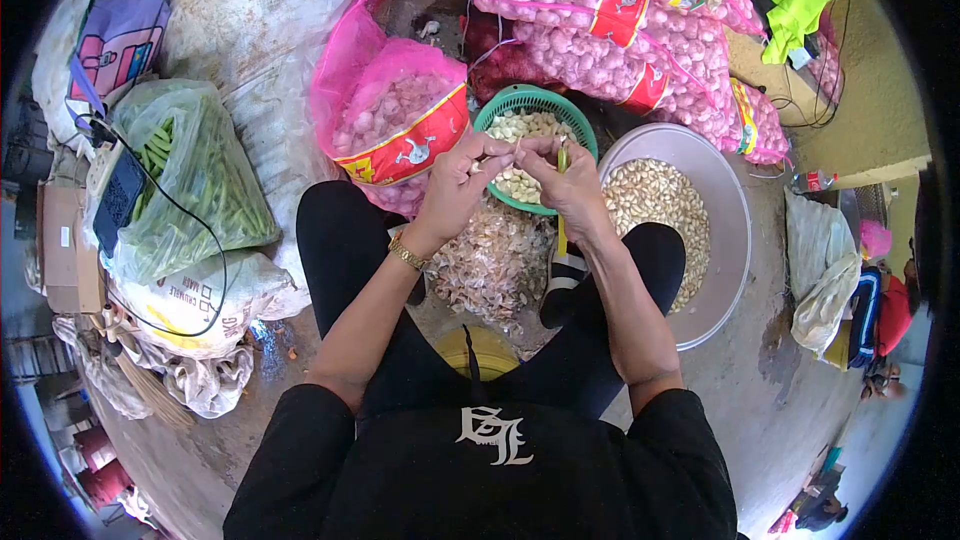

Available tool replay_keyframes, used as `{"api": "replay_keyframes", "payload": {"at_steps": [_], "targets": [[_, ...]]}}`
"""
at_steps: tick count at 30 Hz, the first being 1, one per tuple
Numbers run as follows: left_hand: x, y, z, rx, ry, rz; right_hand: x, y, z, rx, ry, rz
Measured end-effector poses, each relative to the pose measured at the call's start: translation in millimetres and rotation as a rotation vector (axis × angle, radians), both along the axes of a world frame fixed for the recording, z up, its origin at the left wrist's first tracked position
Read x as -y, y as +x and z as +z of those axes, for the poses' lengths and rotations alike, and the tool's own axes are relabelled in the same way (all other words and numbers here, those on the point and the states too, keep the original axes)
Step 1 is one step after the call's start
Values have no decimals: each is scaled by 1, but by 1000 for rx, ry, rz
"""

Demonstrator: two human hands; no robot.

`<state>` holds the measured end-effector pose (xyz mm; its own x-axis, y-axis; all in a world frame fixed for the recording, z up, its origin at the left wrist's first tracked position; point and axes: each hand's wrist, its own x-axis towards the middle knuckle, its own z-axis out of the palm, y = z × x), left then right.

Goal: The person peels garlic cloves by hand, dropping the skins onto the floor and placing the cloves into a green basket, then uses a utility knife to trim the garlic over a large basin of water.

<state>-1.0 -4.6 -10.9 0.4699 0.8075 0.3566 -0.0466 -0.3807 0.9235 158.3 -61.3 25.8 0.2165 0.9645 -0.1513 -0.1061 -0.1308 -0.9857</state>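
My left hand [458, 185] is closed in a pinch, with a pale garlic clove [475, 168] showing at its fingers. Its fingertips meet those of my right hand [572, 188] over a green basket [583, 126] of peeled garlic cloves [530, 127]. A slim yellow-handled knife [562, 232] is gripped in my right hand, its handle pointing down toward me; the blade is mostly hidden. Whatever lies between the fingertips is too small to make out. Below my hands, a heap of garlic skins [485, 270] covers the floor between my legs.
A large whitish tub [735, 240] of garlic cloves [655, 202] stands beside my right leg. An opened pink mesh bag [345, 50] of garlic bulbs is at front left, with several full mesh bags [560, 55] at the back. Green pods fill a plastic bag [235, 190] on the left.
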Motion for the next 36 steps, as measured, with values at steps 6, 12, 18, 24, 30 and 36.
{"api": "replay_keyframes", "payload": {"at_steps": [6,12,18,24,30,36], "targets": [[6,-2,6,-237,161,78,2,-2,0,11,-27,-29],[7,4,8,-399,167,167,1,-3,0,46,-71,-10],[5,8,6,-217,117,220,-3,-6,-9,86,70,-8],[4,8,3,-224,114,261,-8,-5,-20,187,96,14],[1,9,-5,-108,48,265,-8,-4,-24,161,159,12],[-3,7,-11,113,-326,148,-8,-7,-17,430,353,-80]]}}
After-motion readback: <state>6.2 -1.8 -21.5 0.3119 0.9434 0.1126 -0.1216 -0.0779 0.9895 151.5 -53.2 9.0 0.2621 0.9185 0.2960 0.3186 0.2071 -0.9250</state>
